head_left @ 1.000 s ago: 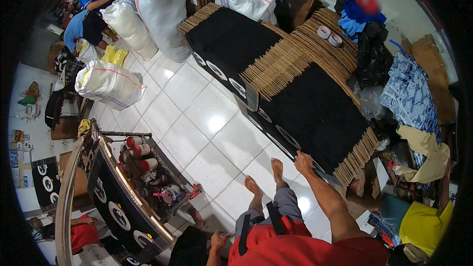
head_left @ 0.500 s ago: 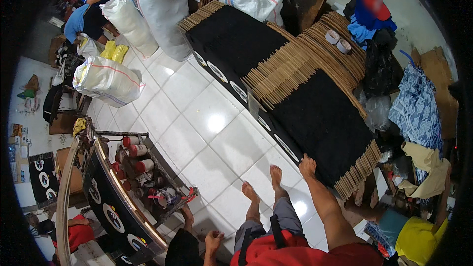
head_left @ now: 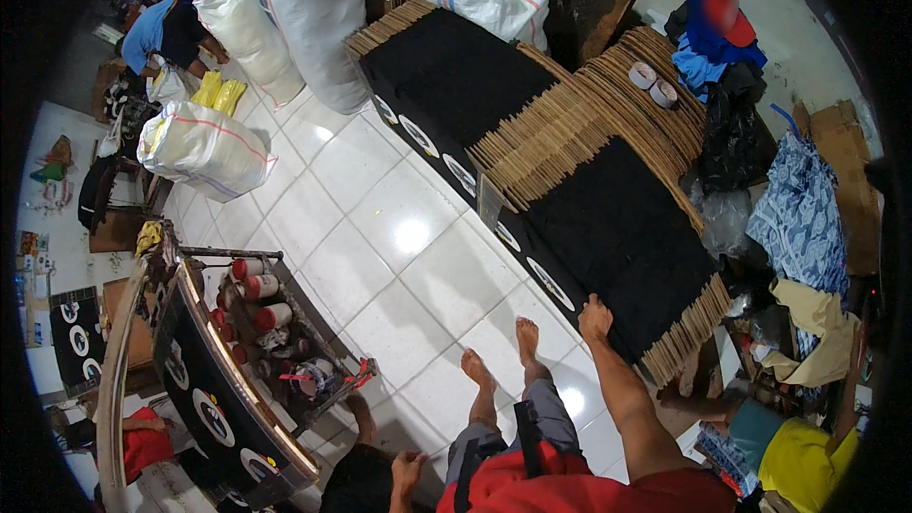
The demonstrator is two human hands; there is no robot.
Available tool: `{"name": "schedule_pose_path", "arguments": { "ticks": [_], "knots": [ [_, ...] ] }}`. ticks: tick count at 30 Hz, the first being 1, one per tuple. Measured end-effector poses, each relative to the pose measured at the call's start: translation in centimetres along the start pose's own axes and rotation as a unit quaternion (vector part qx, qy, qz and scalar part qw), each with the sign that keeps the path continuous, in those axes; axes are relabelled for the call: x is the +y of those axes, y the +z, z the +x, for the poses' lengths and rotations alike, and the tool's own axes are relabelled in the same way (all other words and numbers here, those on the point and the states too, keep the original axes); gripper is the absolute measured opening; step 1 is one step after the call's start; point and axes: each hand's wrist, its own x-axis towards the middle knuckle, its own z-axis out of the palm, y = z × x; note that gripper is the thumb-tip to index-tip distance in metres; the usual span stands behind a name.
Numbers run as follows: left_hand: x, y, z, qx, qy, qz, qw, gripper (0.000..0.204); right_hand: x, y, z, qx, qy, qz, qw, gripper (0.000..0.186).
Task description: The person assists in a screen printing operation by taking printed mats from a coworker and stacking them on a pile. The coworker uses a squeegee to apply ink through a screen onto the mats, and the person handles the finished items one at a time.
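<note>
My right hand (head_left: 596,319) reaches forward to the near left corner of a long stack. Its fingers are closed on the edge of the black cloth (head_left: 632,237) at the top. The cloth pieces lie over thin brown boards (head_left: 679,342), whose ends stick out in rows. Round white prints (head_left: 550,283) show on the cloth hanging down the stack's left side. Low beside my left thigh, my left hand (head_left: 408,471) is curled with nothing visible in it.
At left stands a frame with printed black cloth (head_left: 211,418), beside a rack of red-lidded jars (head_left: 274,316). White sacks (head_left: 204,154) stand on the tiled floor (head_left: 389,256). Two tape rolls (head_left: 652,83) rest on more boards. A person (head_left: 180,0) is at the far left; others are partly visible.
The view has shifted slightly. My right hand stays at the edge of the black cloth, and my left hand remains low at my side.
</note>
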Motion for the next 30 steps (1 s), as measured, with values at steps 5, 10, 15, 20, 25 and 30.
{"name": "schedule_pose_path", "arguments": {
  "ticks": [5,10,15,20,25,30],
  "knots": [
    [1.0,1.4,-0.3,0.002,0.035,-0.040,0.999,0.029,-0.9,-4.5,-2.8,0.133,-0.071,0.066,0.986,0.031],
    [2.9,2.0,-0.5,-0.041,0.081,-0.074,0.993,0.027,-2.4,-7.3,-9.1,0.098,-0.067,0.085,0.989,0.034],
    [4.4,1.5,-1.0,-0.075,0.041,-0.043,0.995,0.019,-1.8,-7.3,-16.0,-0.048,-0.081,0.083,0.992,0.029],
    [5.3,1.2,-0.9,-0.111,0.009,-0.027,0.993,0.017,4.1,-9.1,-21.7,-0.049,-0.011,0.137,0.989,0.032],
    [7.7,-2.2,-0.6,-0.086,0.023,0.017,0.996,0.016,6.3,-9.8,-24.8,-0.125,0.085,0.088,0.985,0.030],
    [8.4,-4.0,-0.3,-0.101,0.015,0.005,0.995,0.015,7.2,-8.7,-25.7,-0.230,0.155,0.056,0.959,0.038]
  ]
}}
